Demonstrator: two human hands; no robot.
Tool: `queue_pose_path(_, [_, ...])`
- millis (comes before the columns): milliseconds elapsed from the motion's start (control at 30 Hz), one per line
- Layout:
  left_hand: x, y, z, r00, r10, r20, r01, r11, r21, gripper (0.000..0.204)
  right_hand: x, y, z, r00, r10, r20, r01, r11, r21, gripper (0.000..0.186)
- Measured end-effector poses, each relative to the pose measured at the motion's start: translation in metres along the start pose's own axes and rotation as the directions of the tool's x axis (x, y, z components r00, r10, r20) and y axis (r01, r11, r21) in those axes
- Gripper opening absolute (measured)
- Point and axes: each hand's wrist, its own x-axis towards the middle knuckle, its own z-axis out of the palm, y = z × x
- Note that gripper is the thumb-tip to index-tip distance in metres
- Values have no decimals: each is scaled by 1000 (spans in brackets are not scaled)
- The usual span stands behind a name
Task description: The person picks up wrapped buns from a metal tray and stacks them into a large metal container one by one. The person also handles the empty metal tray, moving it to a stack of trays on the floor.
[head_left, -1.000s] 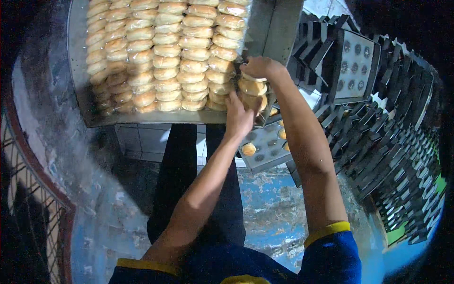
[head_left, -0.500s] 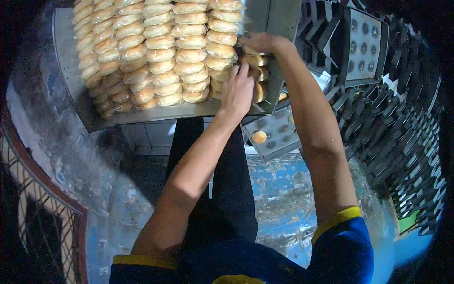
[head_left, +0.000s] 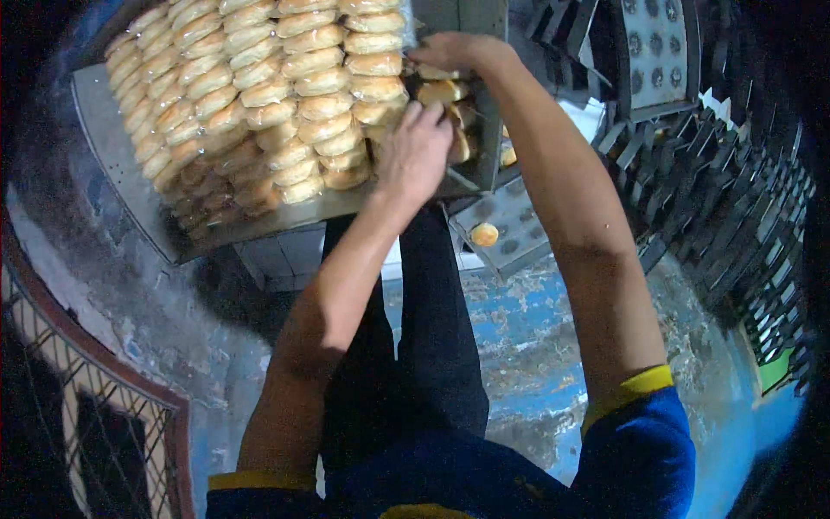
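Rows of round golden buns (head_left: 316, 62) in clear plastic wrapping fill most of a large metal tray (head_left: 112, 156). At the tray's right end, several loose-looking buns (head_left: 443, 91) lie beside the wrapped rows. My left hand (head_left: 417, 149) is over the near end of the rightmost row, its bent fingers touching buns and smeared by motion. Farther back, my right hand (head_left: 456, 54) reaches in over the tray's right side. Its fingers are curled at the edge of the clear plastic (head_left: 408, 24), and whatever they grip is partly hidden.
Below the tray's right corner sits a baking sheet (head_left: 514, 227) with round moulds and one bun (head_left: 484, 233). Another moulded sheet (head_left: 655, 56) lies at the back right, by stacked dark metal pans (head_left: 692, 199). A lattice window (head_left: 112, 432) is at the lower left.
The tray and buns appear shifted left in the view as the camera turns. Both hands stay at the right end of the rows; my left fingers have moved slightly over the buns.
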Motion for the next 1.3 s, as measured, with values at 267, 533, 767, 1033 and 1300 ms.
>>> queue_pose_path(267, [-22, -6, 23, 995, 99, 27, -94, 985, -147, 29, -9, -21, 8, 998, -64, 2, 63, 997, 54, 58])
queue_pose_path(533, [-11, -7, 19, 975, -87, 205, 101, 993, -60, 32, -62, -46, -26, 999, -19, -47, 24, 993, 113, 66])
queue_pose_path(767, [-17, -12, 43, 928, 253, 275, -285, 955, 83, 34, -41, -54, -21, 1000, -6, -3, 6, 982, 187, 73])
queue_pose_path(1033, [-16, -12, 32, 867, 319, 384, -485, 720, 497, 49, -34, -46, -14, 1000, -15, 12, 14, 993, 115, 74])
queue_pose_path(1300, [-4, -15, 40, 817, 341, 465, -533, 754, 383, 50, 21, 5, 15, 952, -259, -164, 237, 961, -143, 50])
